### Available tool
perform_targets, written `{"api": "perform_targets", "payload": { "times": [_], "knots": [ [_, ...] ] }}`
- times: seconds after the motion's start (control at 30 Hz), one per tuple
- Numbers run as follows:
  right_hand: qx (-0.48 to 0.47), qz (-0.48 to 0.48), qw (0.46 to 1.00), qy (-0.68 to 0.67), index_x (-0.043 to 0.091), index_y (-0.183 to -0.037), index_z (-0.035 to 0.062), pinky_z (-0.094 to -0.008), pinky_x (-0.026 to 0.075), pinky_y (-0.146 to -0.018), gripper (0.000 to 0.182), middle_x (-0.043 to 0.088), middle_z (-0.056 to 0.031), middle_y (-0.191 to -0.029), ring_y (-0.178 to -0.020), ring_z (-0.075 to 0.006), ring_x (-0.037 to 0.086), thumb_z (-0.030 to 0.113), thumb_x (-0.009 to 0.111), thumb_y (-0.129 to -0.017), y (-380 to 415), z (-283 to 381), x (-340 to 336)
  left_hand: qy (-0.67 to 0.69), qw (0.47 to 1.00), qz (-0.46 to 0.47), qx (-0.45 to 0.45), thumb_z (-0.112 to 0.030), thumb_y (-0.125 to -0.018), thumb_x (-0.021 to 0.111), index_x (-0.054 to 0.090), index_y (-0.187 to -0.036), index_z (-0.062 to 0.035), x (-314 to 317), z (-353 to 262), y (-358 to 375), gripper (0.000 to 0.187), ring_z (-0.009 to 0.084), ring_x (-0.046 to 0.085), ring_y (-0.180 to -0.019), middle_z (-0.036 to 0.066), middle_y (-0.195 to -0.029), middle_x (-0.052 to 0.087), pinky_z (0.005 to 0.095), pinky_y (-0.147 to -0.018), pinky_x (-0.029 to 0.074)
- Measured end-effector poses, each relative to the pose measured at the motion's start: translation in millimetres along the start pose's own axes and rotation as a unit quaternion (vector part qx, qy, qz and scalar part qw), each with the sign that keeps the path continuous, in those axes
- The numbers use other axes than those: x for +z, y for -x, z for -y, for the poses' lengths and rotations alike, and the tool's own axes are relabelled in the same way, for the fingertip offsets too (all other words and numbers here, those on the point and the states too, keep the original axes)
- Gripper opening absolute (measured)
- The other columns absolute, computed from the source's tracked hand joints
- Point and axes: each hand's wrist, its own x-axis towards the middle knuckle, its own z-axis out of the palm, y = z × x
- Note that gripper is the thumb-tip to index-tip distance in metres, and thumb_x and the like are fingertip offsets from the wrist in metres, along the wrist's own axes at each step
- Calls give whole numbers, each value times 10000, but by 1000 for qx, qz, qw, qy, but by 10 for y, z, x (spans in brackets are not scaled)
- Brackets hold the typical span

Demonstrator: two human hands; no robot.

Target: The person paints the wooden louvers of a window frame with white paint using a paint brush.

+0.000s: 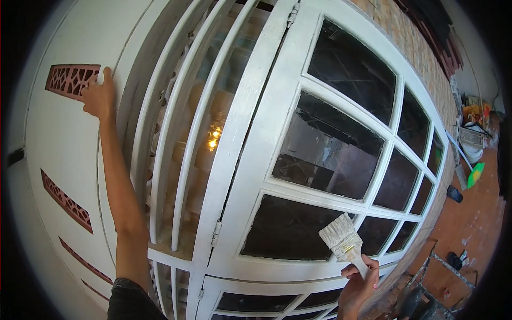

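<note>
Two hands (98,96), one paintbrush (344,241), one window shutter (341,160)

1. The left hand (100,97) rests on the wall (58,144), just right of a vent (70,80).
2. The window (320,160) stands right of the wall.
3. The right hand (358,288) holds a brush (344,242) before the window's lower panes.

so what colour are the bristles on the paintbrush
White, coated with paint, on the paintbrush in the right hand; head view.
</note>
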Motion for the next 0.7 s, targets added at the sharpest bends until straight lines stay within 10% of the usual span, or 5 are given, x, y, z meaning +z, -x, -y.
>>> {"api": "perform_targets", "payload": {
  "times": [0.7],
  "knots": [
    [18, -10, 1000, -1, 559, -1079, -6, -255, 394, -586, 512, 583, -73, -621, -596, -167, 573, 476, 412, -990, 112, 28, -109, -16, 999, -28, 15, -620, -816, 448, 619, -1282, -110, 92, 76, -19, 712, 361, 528, -1159, 234, -1218, 566, 504, -993, 370]
  ]
}}
